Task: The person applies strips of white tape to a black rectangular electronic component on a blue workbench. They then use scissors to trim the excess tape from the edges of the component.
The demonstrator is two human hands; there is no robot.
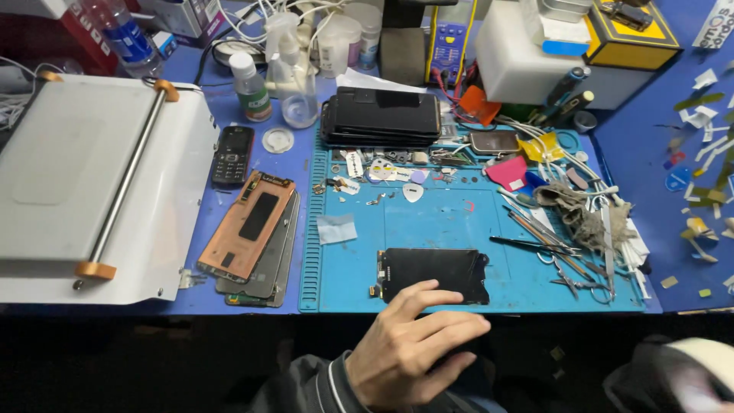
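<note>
Phone screen panel (433, 274), black and flat, lies at the near edge of the blue work mat (428, 222). Left hand (409, 344) reaches toward it, fingers spread, thumb touching its near edge, grasping nothing. Tweezers (535, 245) lie right of the panel. Right hand (688, 375) is blurred; grip unclear.
</note>
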